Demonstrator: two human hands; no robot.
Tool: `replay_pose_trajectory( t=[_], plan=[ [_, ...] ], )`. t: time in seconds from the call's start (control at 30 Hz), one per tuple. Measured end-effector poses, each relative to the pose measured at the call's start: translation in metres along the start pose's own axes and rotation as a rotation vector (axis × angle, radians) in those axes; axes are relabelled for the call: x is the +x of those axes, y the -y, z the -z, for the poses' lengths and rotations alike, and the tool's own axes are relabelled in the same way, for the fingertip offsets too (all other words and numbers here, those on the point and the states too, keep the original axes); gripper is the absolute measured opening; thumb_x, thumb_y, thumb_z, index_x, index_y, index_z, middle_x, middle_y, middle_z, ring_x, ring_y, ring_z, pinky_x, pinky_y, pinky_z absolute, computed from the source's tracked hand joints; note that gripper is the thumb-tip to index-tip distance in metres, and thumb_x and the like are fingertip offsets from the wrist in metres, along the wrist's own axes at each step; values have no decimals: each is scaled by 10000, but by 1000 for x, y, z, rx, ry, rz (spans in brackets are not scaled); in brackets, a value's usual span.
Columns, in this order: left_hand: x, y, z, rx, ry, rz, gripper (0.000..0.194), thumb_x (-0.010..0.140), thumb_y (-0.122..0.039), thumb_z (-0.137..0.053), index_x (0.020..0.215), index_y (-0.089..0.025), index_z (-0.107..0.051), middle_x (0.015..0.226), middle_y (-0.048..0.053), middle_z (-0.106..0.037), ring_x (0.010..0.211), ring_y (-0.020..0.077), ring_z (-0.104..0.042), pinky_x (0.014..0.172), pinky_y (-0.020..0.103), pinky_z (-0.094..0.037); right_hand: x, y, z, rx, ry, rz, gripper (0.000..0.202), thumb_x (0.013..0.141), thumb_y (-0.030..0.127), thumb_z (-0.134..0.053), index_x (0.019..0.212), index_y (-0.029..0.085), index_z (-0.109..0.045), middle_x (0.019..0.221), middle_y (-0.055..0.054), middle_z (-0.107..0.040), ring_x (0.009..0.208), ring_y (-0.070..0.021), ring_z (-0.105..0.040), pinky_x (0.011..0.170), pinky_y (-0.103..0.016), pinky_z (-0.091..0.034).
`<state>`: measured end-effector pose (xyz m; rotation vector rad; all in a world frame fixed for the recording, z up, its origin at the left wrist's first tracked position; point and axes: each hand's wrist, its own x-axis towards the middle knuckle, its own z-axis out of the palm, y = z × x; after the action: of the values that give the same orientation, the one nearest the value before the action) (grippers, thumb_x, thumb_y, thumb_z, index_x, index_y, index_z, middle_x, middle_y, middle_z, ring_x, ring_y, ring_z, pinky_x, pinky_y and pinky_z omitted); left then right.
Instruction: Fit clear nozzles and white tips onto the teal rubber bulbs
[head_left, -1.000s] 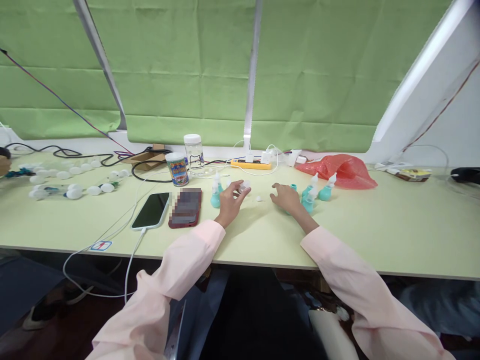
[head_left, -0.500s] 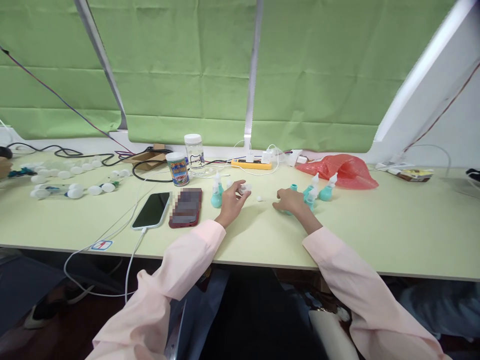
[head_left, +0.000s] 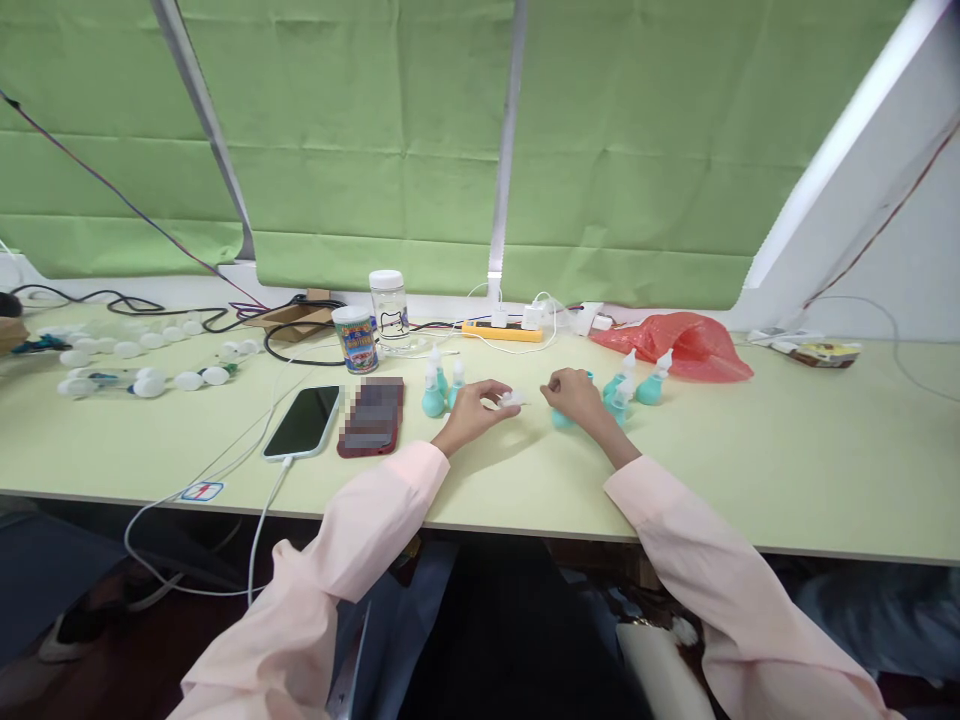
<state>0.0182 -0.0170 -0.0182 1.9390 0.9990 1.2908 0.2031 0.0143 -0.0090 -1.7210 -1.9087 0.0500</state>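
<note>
My left hand pinches a small clear-white plastic nozzle piece between thumb and fingers, just above the table. Facing it, my right hand has its fingers curled over a teal squeeze bulb, which shows partly beneath them. What its fingertips pinch is hidden. Left of my left hand stand several teal bulb syringes with clear pointed nozzles. More bulb syringes stand to the right of my right hand. Part of another teal bulb peeks out behind the right hand.
Two phones lie on the left, one on a white cable. Behind them are a printed canister, a clear jar and a cardboard box. A yellow power strip and red plastic bag lie at the back.
My left hand has moved right with the nozzle piece, over where a small white part lay. My right hand's fingers have curled inward, and the teal bulb beneath shows farther left.
</note>
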Motion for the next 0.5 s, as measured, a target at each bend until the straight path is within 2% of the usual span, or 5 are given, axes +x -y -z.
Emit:
replay_pose_trajectory(
  t=[0.13,0.23,0.37,0.5],
  plan=[
    [-1,-1,-1,-218,253,102,374,538,-337,-678,850,-137,-630,895,80,-619,789,166,-570,721,287,-456,-6,21,-11,709,-58,-30,218,666,363,-522,588,160,-535,529,-32,-602,491,-145,-574,529,-261,-457],
    [-3,-3,2,-314,348,189,411,520,-323,-695,881,-138,-628,912,83,-617,739,164,-582,679,288,-463,-11,31,-21,945,-33,-76,205,611,355,-575,559,160,-537,511,-22,-588,459,-126,-548,490,-248,-452],
    [-4,-5,4,-303,314,259,437,470,-314,-723,864,-140,-642,816,68,-640,642,147,-581,628,278,-464,-14,32,-28,1155,-41,-252,146,571,305,-595,580,172,-538,540,0,-565,470,-111,-519,464,-252,-456],
    [-5,-5,3,-329,252,299,413,433,-304,-739,801,-135,-656,756,63,-643,634,150,-582,621,280,-478,-12,28,-27,1389,-38,-379,119,584,290,-552,603,192,-489,555,5,-537,534,-137,-538,531,-313,-501]
  ],
)
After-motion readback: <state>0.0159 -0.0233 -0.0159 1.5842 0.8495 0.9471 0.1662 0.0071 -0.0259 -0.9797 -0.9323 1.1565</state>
